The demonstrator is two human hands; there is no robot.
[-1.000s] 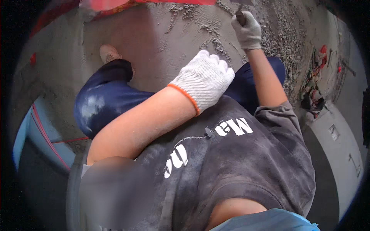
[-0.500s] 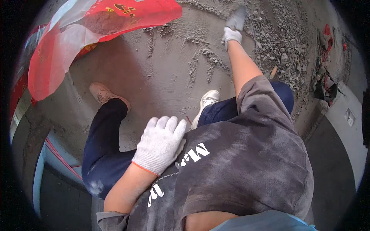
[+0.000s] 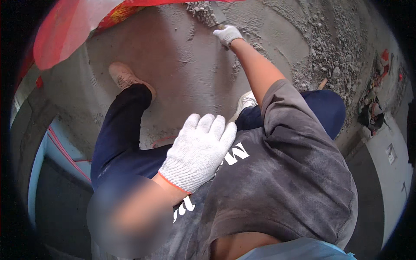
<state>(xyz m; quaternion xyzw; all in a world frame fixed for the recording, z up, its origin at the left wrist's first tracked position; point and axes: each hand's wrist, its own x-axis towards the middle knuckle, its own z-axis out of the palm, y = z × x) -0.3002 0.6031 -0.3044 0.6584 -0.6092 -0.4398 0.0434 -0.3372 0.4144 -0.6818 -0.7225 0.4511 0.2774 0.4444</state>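
Note:
At the far side, my right hand [image 3: 227, 35], in a white knit glove, is closed round the handle of a trowel [image 3: 219, 15]. A clump of grey mortar [image 3: 200, 12] lies against the trowel's blade. Beneath it spreads wet grey mortar floor [image 3: 195, 73], smooth in places and ridged in others. My left hand [image 3: 197, 151], gloved in white with an orange cuff edge, hovers in front of my shirt with its fingers extended and nothing visible in it. What lies under its palm is hidden.
A red and white plastic sheet [image 3: 65, 32] hangs at the upper left. Loose grey rubble [image 3: 338, 56] lies along the right, with a short wooden handle [image 3: 323, 83] near my knee. My left shoe [image 3: 125, 78] and right shoe [image 3: 245, 104] stand on the floor. Pink cables [image 3: 65, 151] run at left.
My right hand has swept the trowel leftward, and a mortar clump is now gathered at its blade. My left hand has shifted slightly up and right. The red sheet sits higher in view.

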